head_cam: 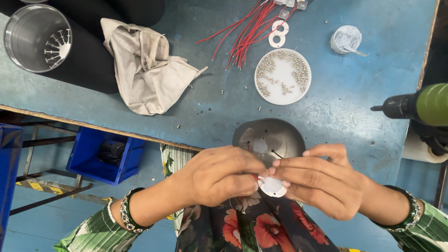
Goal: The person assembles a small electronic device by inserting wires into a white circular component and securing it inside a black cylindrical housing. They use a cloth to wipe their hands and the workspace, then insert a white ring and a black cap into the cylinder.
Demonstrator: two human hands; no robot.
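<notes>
Disc (272, 186), small, white and round, is pinched between both hands just in front of the body, over the near bench (354, 88) edge. Left hand (219, 175) fingers are closed on its left rim, where a red wire end shows; right hand (322, 179) fingers are closed on its top and right rim. Grey metal dome housing (273, 137) is sat just behind the hands. Farther back: white dish of screws (283, 76), red wire bundle (247, 32), beige cloth (144, 65). Green-bodied power screwdriver (420, 105) is seen at right.
</notes>
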